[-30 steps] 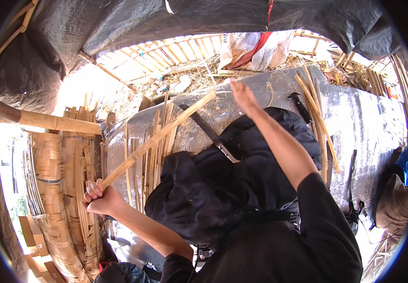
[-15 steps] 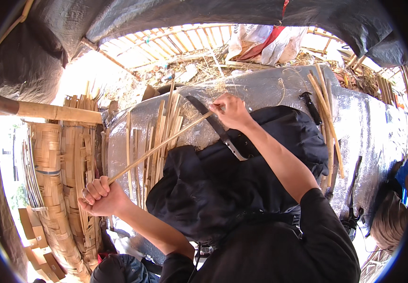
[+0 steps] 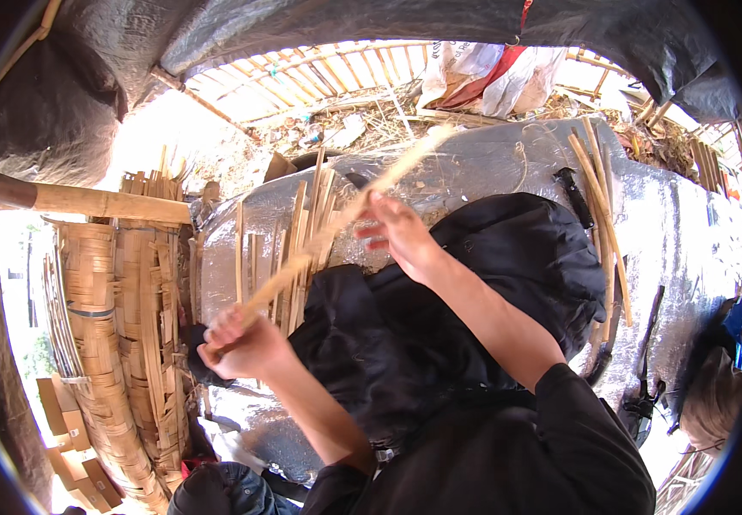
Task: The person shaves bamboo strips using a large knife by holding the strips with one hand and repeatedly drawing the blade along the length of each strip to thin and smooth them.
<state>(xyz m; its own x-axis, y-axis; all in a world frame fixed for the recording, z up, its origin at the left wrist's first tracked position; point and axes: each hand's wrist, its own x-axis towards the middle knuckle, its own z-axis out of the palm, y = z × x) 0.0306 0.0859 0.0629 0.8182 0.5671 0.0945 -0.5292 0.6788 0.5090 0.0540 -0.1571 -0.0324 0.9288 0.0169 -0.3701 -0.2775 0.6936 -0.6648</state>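
Stretching along the far side overhead, a wrinkled black plastic tarpaulin (image 3: 319, 30) is seen. Below it, the ground is covered by a shiny silver-grey plastic sheet (image 3: 684, 257), its right part whitened by strong light. The person's lap is draped with a loose black fabric cover (image 3: 517, 240), by which the sheet's middle is hidden. On the left, two long tan rolls of woven bamboo matting (image 3: 92, 352) are placed side by side, and a thick round tan bamboo pole (image 3: 122, 204) is set crosswise at their far ends. Past the sheet's far edge, a crumpled white-and-red plastic sack (image 3: 508, 81) is set down.

Just left of the cover, long thin pale split-bamboo strips (image 3: 298, 219) are laid roughly side by side; on the right, a smaller group of narrow yellowish bamboo sticks (image 3: 598, 199) is laid. One long flat pale bamboo strip (image 3: 409, 160) (blurred along its length) is held slantwise above the left group. Its near-left end is enclosed by the left hand (image 3: 249, 343), curled into a fist. At its near-right side, the right hand (image 3: 396, 233) is held with fingers bent and partly apart; whether the strip is pinched or merely brushed cannot be told.

Beside the sticks, a short slim black object (image 3: 573, 197) is laid. Beyond the strip's far-left edge, only a dark blade tip (image 3: 356, 180) is exposed.
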